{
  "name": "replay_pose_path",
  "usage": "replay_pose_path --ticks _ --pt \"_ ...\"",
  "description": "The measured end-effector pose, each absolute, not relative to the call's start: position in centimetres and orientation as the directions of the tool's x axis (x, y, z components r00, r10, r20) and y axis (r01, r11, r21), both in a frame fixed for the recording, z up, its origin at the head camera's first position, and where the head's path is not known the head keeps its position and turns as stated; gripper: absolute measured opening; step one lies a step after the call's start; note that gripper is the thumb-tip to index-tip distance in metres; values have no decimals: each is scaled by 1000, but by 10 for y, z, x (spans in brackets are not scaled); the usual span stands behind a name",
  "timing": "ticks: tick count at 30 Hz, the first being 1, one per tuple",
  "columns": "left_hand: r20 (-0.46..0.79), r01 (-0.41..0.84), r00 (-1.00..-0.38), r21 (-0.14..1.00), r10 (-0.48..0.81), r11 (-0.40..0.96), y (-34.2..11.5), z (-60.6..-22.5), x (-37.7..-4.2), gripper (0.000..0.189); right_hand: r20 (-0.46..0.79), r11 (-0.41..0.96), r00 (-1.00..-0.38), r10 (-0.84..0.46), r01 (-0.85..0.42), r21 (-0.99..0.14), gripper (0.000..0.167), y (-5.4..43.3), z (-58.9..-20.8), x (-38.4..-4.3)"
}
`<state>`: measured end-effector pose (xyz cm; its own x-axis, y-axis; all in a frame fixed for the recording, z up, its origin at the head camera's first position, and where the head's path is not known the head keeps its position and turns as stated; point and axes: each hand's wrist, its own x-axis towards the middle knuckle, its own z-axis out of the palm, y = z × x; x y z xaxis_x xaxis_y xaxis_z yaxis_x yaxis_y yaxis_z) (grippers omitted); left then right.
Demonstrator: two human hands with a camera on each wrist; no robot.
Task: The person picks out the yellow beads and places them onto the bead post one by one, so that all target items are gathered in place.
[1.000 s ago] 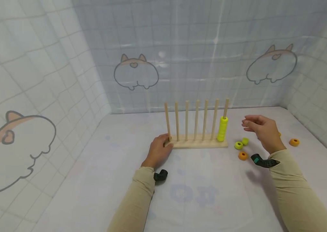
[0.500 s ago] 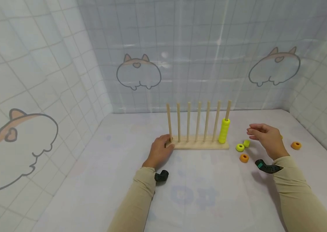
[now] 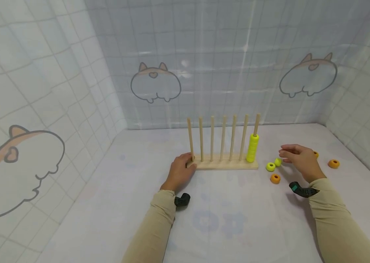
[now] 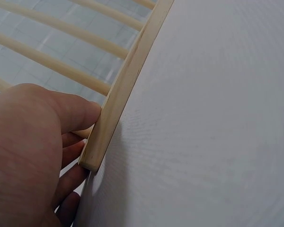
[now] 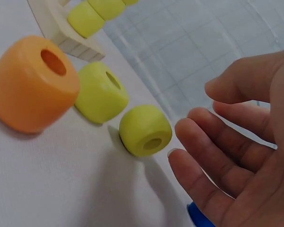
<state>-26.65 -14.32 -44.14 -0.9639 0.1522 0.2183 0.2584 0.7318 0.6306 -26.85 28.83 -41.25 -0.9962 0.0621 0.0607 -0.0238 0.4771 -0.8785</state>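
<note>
My left hand (image 3: 179, 172) grips the left end of a wooden peg stand (image 3: 224, 166), thumb on the base's front edge and fingers behind it. Several upright pegs rise from the base. On the far-right peg sits a stack of yellow beads (image 3: 252, 149); the other pegs are bare. Just right of the stand, my right hand (image 3: 300, 160) hovers with relaxed fingers, holding nothing. Its fingertips (image 5: 184, 127) are right beside a yellow bead (image 5: 144, 125) lying tilted, hole to the side. Another yellow bead (image 5: 97, 99) and an orange bead (image 5: 23, 94) lie close by.
Farther right lie an orange bead (image 3: 334, 164) and another orange bead (image 3: 316, 155), partly behind the right hand. At the bottom of the right wrist view a blue thing (image 5: 199, 216) shows partly. White tile-patterned sheets (image 3: 204, 73) enclose the table (image 3: 132, 204).
My right hand has come down and slightly right, closer to the yellow bead beside its fingertips. The left hand has stayed on the stand's end.
</note>
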Motion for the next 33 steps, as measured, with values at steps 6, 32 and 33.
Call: replay_pose_path --ticks 6,32,33 --pt "212 251 -966 627 148 737 -143 -442 -267 45 -6 514 -999 49 30 -857 61 289 -412 -267" --pt "246 293 -953 613 174 734 -145 -444 -271 44 -12 665 -996 -86 -48 -745 65 302 -426 -268" --pt "246 293 -953 613 175 734 -145 -445 -272 44 -12 665 -996 -91 -52 -745 64 302 -426 -268"
